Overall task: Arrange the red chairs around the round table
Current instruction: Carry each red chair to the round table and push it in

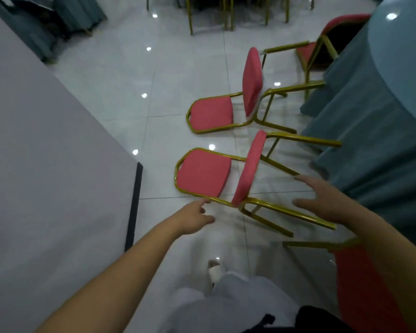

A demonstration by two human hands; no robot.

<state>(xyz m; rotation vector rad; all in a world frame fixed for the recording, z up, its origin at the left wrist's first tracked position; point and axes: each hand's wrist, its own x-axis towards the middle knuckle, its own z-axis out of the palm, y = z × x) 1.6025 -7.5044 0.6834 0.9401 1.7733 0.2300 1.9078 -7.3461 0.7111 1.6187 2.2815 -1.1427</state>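
Two red chairs with gold frames lie tipped on their backs on the white tile floor. The nearer chair (203,173) is just ahead of me, the farther chair (211,114) behind it. A third red chair (322,42) stands at the round table (380,111), which wears a blue-grey cloth. A fourth red chair (363,282) shows at the lower right edge. My left hand (193,218) reaches out, its fingertip near the nearer chair's frame, holding nothing. My right hand (322,200) is spread open over that chair's legs, not gripping them.
A white-covered table (46,164) fills the left side, its dark corner edge near my left arm. Gold chair legs (211,13) stand at the far end. Draped blue-grey cloth (58,20) sits at the upper left. My slippered foot (215,270) is on the floor below.
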